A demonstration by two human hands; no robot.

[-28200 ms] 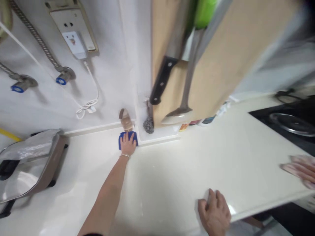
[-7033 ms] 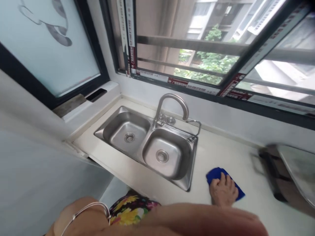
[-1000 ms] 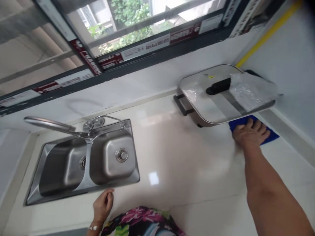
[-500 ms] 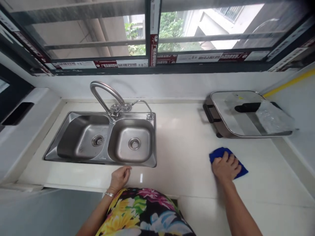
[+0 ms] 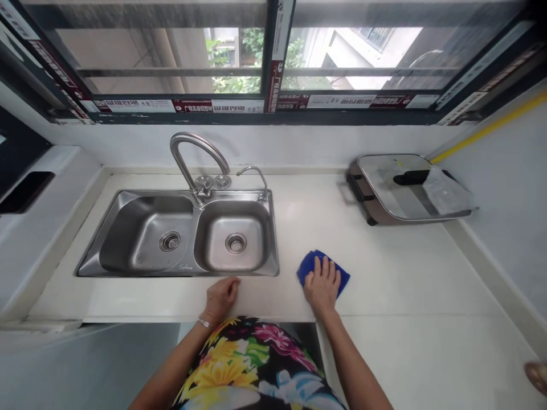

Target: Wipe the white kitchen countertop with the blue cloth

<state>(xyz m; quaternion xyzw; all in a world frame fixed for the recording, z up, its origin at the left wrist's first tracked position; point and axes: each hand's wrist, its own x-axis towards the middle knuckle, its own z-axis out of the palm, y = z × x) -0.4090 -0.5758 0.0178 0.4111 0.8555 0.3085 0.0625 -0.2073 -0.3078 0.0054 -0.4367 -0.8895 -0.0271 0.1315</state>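
Observation:
A folded blue cloth (image 5: pixel 308 263) lies flat on the white countertop (image 5: pixel 393 267), to the right of the double sink. My right hand (image 5: pixel 323 282) presses down on it, the fingers over its middle and the cloth's edges showing around them. Curled into a fist, my left hand (image 5: pixel 221 296) rests on the counter's front strip just below the sink's right basin. Nothing shows in that fist. The steel sink (image 5: pixel 274 262) has two basins, each with a round drain at the bottom.
A curved steel faucet (image 5: pixel 199 142) and a thin second spout (image 5: pixel 256 169) rise behind the sink. At the back right stands an electric pan (image 5: pixel 376 196) with a glass lid and a clear plastic bag on top. A window (image 5: pixel 179 111) spans the wall above.
My right hand has slid the blue cloth leftward over the counter, from in front of the electric pan to near the sink. My left hand stays fisted by the sink. The view has shifted slightly.

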